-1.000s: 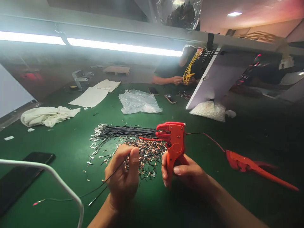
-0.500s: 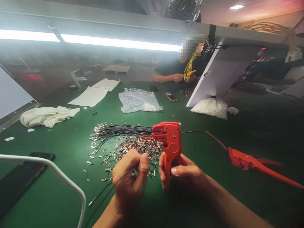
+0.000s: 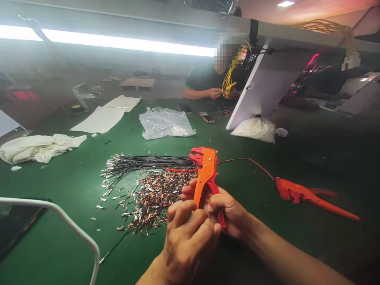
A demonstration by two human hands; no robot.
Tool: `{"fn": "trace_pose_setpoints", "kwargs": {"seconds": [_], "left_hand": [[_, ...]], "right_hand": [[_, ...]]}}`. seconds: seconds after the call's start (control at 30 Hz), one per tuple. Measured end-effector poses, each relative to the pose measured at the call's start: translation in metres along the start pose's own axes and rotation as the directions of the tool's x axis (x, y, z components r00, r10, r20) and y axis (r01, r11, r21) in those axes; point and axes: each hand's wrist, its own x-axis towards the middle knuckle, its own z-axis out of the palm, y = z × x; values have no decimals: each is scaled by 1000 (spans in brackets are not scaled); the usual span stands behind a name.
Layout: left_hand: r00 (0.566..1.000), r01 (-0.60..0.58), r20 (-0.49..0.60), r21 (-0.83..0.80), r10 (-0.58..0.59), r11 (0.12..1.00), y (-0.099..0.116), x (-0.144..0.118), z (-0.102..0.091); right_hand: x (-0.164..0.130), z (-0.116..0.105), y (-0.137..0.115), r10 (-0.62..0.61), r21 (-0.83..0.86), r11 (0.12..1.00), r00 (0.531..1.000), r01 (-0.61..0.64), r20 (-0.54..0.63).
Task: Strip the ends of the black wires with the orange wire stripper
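Note:
My right hand (image 3: 230, 211) holds an orange and red wire stripper (image 3: 208, 166) by its handles, which are spread apart. The stripper's jaws point left, with a gap between them. In front of it, my left hand (image 3: 190, 241) is closed against the right fingers; a thin wire shows faintly at its fingertips, mostly hidden. Behind the hands lies a bundle of black wires (image 3: 154, 162) with silvery tips at the left end. A heap of short black and copper wire scraps (image 3: 156, 198) sits below the bundle, beside my left hand.
A second orange stripper (image 3: 308, 194) lies to the right, a thin red wire (image 3: 237, 159) before its head. A white tube (image 3: 68, 223) curves over a dark phone (image 3: 20, 225) at left. Further back are a plastic bag (image 3: 166, 122), papers (image 3: 101, 118), and a person (image 3: 204, 83) holding yellow cables.
My left hand has moved right and in to meet the right hand. The stripper has tilted and its handles have spread. The camera view has shifted slightly to the right.

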Motion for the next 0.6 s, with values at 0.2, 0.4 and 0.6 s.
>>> {"fn": "trace_pose_setpoints", "kwargs": {"seconds": [0.2, 0.4, 0.6], "left_hand": [[998, 13, 57, 42, -15, 999, -7, -5, 7], [982, 187, 30, -105, -185, 977, -13, -1, -1], [797, 464, -202, -396, -568, 792, -15, 8, -14]], "right_hand": [[-2, 0, 3, 99, 94, 990, 994, -102, 42], [0, -1, 13, 77, 75, 994, 996, -80, 40], [1, -3, 7, -65, -37, 997, 998, 66, 14]]}}
